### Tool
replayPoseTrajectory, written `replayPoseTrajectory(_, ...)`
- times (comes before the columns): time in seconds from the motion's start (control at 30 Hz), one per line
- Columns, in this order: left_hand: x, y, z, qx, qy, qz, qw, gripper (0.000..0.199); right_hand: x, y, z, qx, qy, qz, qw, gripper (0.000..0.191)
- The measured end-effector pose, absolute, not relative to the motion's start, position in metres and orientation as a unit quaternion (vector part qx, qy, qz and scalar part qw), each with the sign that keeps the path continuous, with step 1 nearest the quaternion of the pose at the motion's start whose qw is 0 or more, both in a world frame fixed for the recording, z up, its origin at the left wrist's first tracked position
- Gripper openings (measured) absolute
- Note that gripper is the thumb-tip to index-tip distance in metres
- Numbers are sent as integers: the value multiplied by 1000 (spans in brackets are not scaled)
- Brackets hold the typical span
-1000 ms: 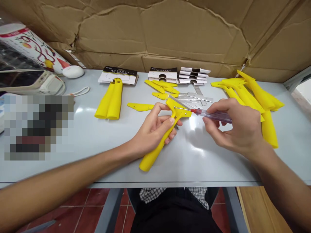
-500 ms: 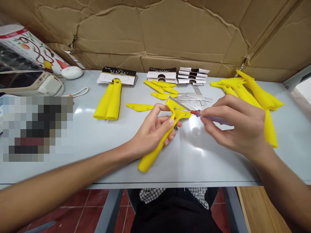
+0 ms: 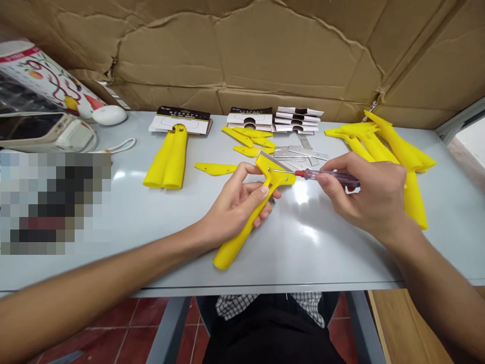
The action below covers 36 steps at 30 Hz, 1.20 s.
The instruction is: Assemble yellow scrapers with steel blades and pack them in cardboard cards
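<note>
My left hand [image 3: 242, 205] is closed around the neck of a yellow scraper [image 3: 235, 246], whose head points away from me with a metal blade along its far edge. Two small screws show in the head. In my right hand [image 3: 366, 194] is a screwdriver [image 3: 329, 177] with a clear purplish handle and a red collar, held by thumb and fingers. Its thin shaft lies across the scraper head, the tip near the left screw. Loose metal blades [image 3: 308, 152] and yellow blade covers [image 3: 248, 150] lie just beyond the head.
Two yellow scrapers [image 3: 175, 159] with a card stand at left. Folded cards [image 3: 297, 119] line the back, before a cardboard wall [image 3: 280, 50]. More yellow scraper handles [image 3: 415, 202] are piled at right. A white mouse [image 3: 109, 115] and a handheld device [image 3: 45, 131] sit at far left.
My right hand has shifted its grip on the screwdriver, so more of the handle shows. The shaft stays on the scraper head, and my left hand holds the scraper as before.
</note>
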<state>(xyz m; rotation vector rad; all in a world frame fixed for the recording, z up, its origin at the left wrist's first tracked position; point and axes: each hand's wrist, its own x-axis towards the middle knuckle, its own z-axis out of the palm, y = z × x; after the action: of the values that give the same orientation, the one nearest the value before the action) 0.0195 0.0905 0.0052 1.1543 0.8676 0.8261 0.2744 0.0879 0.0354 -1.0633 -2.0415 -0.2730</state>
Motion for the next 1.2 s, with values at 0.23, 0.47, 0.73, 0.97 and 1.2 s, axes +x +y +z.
replayPoseTrajectory(0.23,18,91,3,508,377,373,679,30,271,86,34,-400,-820,-92,400,11)
replayPoseTrajectory(0.47,19,90,4,509,376,371,680,33,269,85,35,-399,-817,-74,409,10)
replayPoseTrajectory(0.73,19,90,3,519,378,367,673,31,268,85,36,-413,-794,-126,427,21)
replayPoseTrajectory(0.97,19,91,2,516,374,366,679,28,265,82,38,-384,-817,-107,416,6)
replayPoseTrajectory(1.2,19,90,2,516,375,370,676,31,264,85,36,-420,-795,-127,419,14)
